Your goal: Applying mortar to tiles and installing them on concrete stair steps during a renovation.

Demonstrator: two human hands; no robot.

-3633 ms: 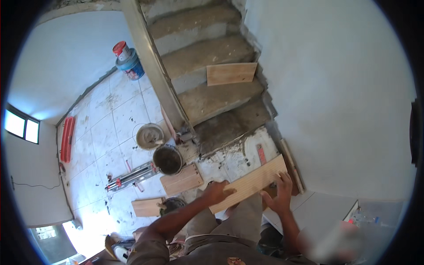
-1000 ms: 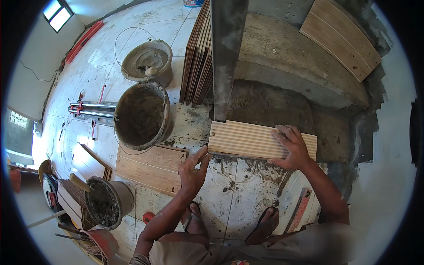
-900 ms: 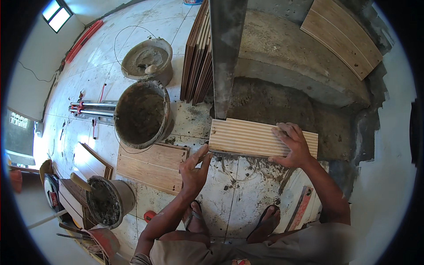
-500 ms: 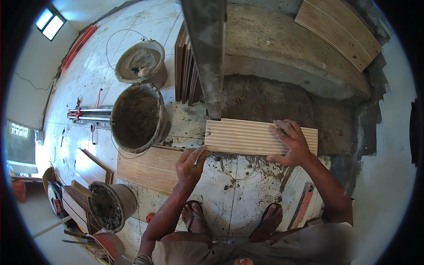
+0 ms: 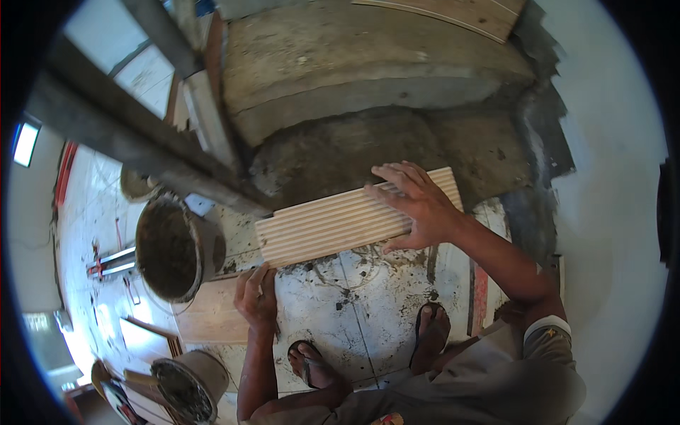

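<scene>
A long pale striped plank (image 5: 322, 230) lies across the edge of the bottom concrete step (image 5: 340, 152), its left end beside the base of a grey metal post (image 5: 163, 156). My right hand (image 5: 418, 212) holds the plank toward its right end, fingers spread over the top and thumb at the near edge. My left hand (image 5: 256, 294) grips the near left corner with its fingertips. A wood-look plank (image 5: 209, 312) lies on the floor behind my left hand.
Mortar buckets (image 5: 173, 244), (image 5: 188, 386) stand left, near a tile cutter (image 5: 110, 262). Another plank (image 5: 460, 14) rests on the upper step. A white wall (image 5: 602, 234) is at right. My sandaled feet are on the stained tiled floor (image 5: 354, 319).
Since half a second ago the view has shifted toward the stairs. The striped plank now slants, right end higher in the picture, and my right hand has moved with it.
</scene>
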